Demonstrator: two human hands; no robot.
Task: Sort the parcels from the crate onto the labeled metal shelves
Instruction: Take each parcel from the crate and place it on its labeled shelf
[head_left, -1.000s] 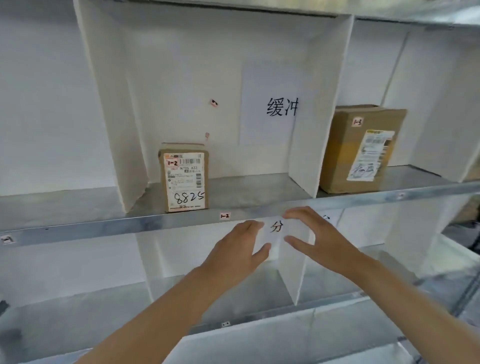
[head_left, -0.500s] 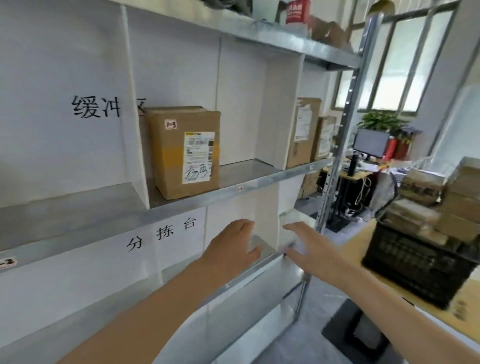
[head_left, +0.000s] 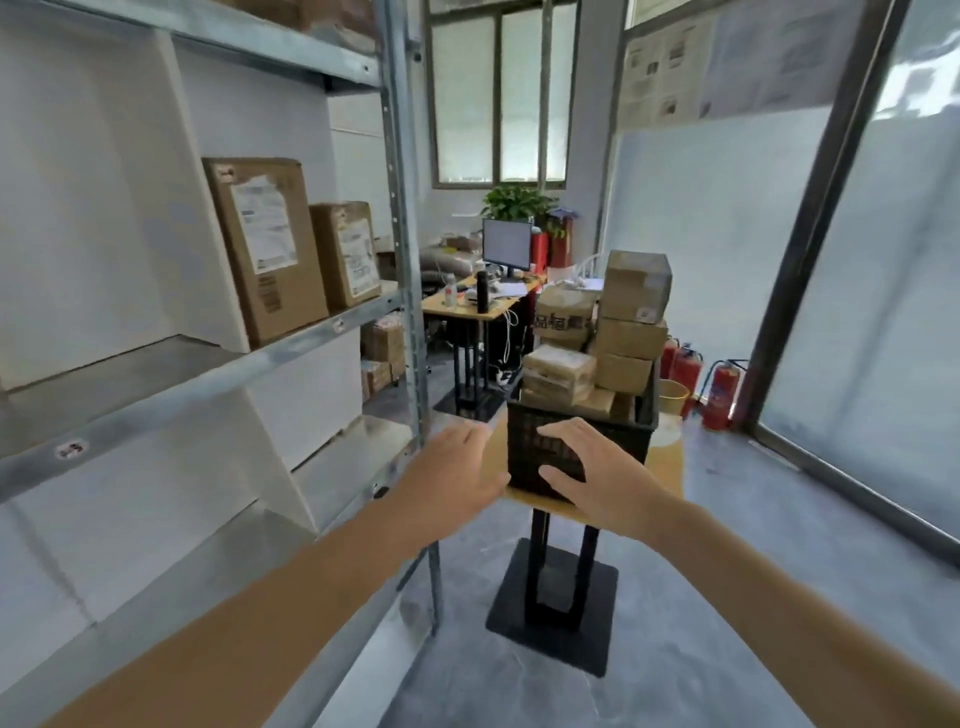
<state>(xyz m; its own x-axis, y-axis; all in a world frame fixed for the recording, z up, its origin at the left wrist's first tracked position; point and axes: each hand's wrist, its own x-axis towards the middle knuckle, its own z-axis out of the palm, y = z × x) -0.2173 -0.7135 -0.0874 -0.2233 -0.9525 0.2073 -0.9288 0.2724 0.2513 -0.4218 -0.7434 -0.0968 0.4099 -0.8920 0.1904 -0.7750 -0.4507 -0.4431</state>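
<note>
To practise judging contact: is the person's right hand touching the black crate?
Cannot tell. In the head view the right hand overlaps the front of the black crate; neither contact nor a gap shows plainly.

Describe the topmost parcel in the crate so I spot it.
Right of the grey metal shelving, a black plastic crate sits on a wooden table. On its right-hand stack of brown cardboard boxes, the squarish top box stands highest of all.

The person has two bare arms and two bare hands, the left hand and the right hand. Skin shows from forearm to fingertips.
</note>
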